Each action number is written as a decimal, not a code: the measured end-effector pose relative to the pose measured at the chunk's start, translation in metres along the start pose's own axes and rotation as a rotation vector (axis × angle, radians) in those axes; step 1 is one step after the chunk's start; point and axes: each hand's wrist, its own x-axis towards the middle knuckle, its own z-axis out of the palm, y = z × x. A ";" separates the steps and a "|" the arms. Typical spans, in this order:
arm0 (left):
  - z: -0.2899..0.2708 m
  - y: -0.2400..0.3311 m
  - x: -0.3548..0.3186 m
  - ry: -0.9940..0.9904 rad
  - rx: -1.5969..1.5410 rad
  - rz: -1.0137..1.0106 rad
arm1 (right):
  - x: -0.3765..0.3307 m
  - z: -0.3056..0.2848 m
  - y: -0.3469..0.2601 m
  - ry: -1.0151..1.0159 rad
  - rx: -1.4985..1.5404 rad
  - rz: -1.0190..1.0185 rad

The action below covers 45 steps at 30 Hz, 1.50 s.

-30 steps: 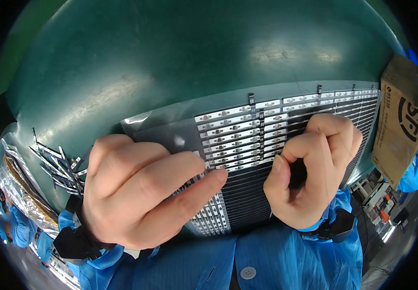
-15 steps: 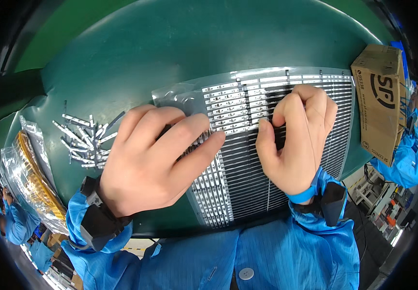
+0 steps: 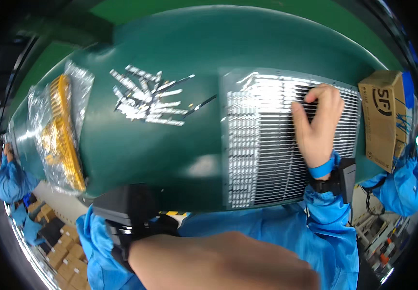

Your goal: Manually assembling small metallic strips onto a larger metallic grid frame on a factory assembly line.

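Observation:
A wide sheet of narrow black-and-white strips (image 3: 276,164), which look like LED strips, lies on the green table under clear film. On its right part rests my right hand (image 3: 321,130), fingers curled and thumb apart from them; nothing shows in its grasp. My left hand (image 3: 228,261) is drawn back low in front of my body, off the table, smeared by motion with its fingers hidden. Left of the sheet is a loose heap of short strips (image 3: 144,101), one dark strip lying a little apart.
Clear plastic bags with yellow toothed pieces (image 3: 64,130) lie at the table's left end. A cardboard box (image 3: 380,121) stands at the right end. Other people in blue, one by a sleeve (image 3: 400,188), are beyond both ends. Stacked cartons (image 3: 69,251) sit at lower left.
My left hand has left the sheet's left part and come back toward my body. My right hand remains on the sheet. The view has shifted, showing more of the table's left side.

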 end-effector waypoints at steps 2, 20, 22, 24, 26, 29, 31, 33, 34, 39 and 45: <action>0.021 0.001 -0.018 0.030 -0.343 0.042 | -0.001 -0.004 0.001 0.014 0.016 0.007; -0.047 0.021 -0.018 0.418 1.029 -0.014 | -0.004 0.002 -0.001 0.069 0.090 0.063; -0.076 0.018 -0.013 0.607 1.509 -0.156 | -0.005 0.003 -0.003 0.088 0.106 0.058; -0.093 0.011 -0.013 0.614 1.695 -0.208 | -0.005 0.003 -0.005 0.103 0.108 0.059; -0.102 0.005 -0.011 0.621 1.877 -0.267 | -0.004 0.001 -0.006 0.071 0.118 0.088; -0.104 -0.002 -0.003 0.576 1.971 -0.260 | -0.004 0.002 -0.006 0.075 0.122 0.099; -0.102 -0.001 0.000 0.534 1.990 -0.278 | -0.005 -0.001 -0.007 0.072 0.127 0.106; -0.106 -0.003 0.004 0.479 2.016 -0.333 | -0.004 0.001 -0.006 0.072 0.124 0.106; -0.107 -0.003 0.004 0.478 2.021 -0.327 | -0.004 0.001 -0.006 0.067 0.121 0.105; -0.107 -0.001 0.007 0.400 2.009 -0.332 | -0.004 0.001 -0.004 0.077 0.133 0.102; -0.072 0.024 0.014 0.453 1.710 -0.071 | -0.001 -0.019 -0.013 0.158 0.306 0.091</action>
